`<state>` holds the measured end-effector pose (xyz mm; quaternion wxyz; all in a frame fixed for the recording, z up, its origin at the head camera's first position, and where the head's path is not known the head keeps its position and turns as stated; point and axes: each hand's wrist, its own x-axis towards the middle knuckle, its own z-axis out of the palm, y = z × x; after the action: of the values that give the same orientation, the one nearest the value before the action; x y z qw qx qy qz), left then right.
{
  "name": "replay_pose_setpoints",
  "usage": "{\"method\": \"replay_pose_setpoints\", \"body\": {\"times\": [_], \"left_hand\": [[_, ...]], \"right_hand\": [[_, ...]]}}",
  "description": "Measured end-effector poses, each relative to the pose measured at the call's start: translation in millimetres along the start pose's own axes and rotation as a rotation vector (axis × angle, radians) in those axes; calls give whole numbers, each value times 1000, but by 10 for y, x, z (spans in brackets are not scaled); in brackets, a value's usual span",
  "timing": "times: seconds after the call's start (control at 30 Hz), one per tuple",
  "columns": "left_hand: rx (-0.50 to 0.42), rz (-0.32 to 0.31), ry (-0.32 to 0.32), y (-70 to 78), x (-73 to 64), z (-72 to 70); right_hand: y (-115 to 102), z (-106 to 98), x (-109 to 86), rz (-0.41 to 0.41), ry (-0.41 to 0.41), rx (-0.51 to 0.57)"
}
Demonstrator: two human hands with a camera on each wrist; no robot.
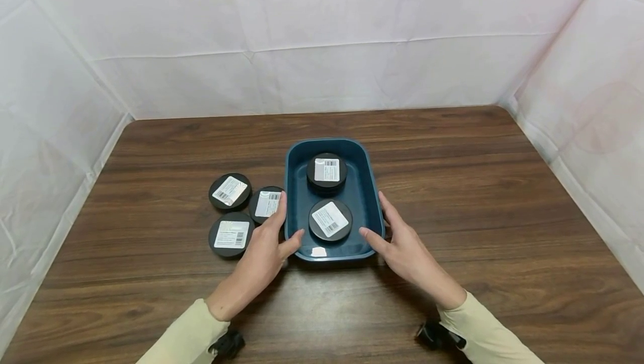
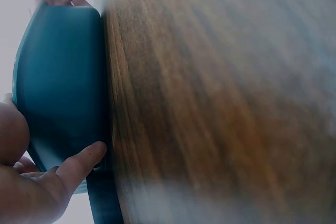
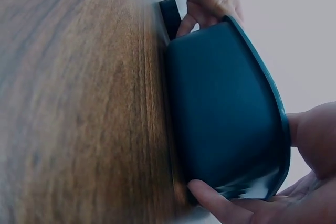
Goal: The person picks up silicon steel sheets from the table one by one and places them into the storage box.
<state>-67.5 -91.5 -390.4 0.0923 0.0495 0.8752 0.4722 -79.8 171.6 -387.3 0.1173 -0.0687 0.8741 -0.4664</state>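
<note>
A dark blue rectangular tray (image 1: 359, 185) sits on the wooden table between both hands. My left hand (image 1: 264, 252) grips its near left side, thumb over the rim and fingers along the outer wall. On the near right side, my right hand (image 1: 406, 252) holds the tray likewise, its thumb reaching inside the rim. In the tray lie a black round disc (image 1: 330, 220) with a white barcode label and, behind it, a stack of black discs (image 1: 327, 171). Both wrist views show the tray's outer wall (image 2: 65, 82) with fingertips low against it.
Three more labelled black discs lie on the table left of the tray: a far one (image 1: 230, 192), a near one (image 1: 231, 235) and one (image 1: 265, 205) partly behind my left hand. White sheeting (image 1: 322, 79) hangs along the table's back and sides.
</note>
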Motion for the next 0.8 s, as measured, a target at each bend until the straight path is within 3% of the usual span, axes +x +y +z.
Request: {"method": "replay_pose_setpoints", "body": {"times": [0.67, 0.8], "left_hand": [[51, -9, -24, 12, 24, -40], [58, 7, -4, 7, 24, -36]], "right_hand": [[-18, 34, 3, -8, 57, 5], [-18, 41, 1, 2, 66, 4]]}}
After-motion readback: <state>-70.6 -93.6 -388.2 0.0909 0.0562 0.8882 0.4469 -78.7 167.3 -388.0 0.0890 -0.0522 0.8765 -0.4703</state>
